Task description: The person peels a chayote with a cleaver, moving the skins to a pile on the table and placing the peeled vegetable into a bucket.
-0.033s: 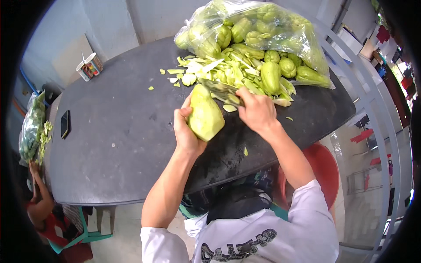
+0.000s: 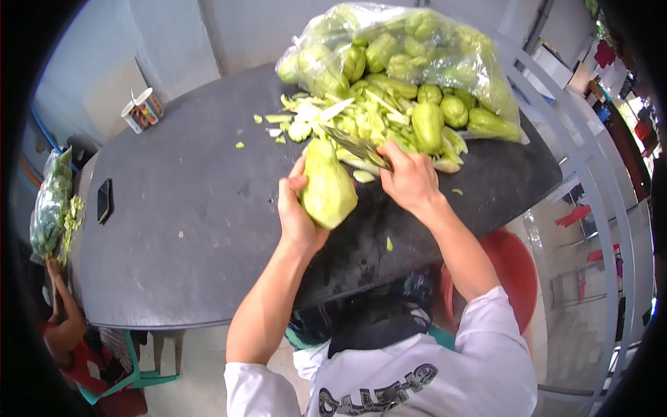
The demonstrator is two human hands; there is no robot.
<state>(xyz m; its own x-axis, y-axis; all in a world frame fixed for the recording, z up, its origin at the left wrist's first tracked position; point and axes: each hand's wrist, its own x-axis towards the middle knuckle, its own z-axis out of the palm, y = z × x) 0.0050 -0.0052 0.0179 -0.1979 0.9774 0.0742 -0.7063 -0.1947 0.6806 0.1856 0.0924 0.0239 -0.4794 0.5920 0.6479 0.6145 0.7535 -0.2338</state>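
My left hand (image 2: 300, 212) is wrapped round a pale, peeled chayote (image 2: 328, 186) held upright above the table. In my right hand (image 2: 408, 174) is a knife (image 2: 356, 147), its blade slanting up and left past the chayote's top right side. A narrow gap shows between blade and chayote. Beyond the blade lies a heap of pale green peelings (image 2: 368, 115). Whole green chayotes (image 2: 426, 126) rest at the heap's right edge, and several more fill a clear plastic bag (image 2: 458, 52) behind it.
A dark table (image 2: 174, 236) spreads before me, with a phone (image 2: 104, 200) and two paper cups (image 2: 149, 105) on its left side. A red tub (image 2: 511, 271) stands below at the right. At far left, another person's arm (image 2: 66, 316) reaches toward a vegetable bag (image 2: 50, 208).
The knife blade has shifted slightly away from the chayote's upper side and shows more sharply. The chayote and my left hand have moved a little down and right.
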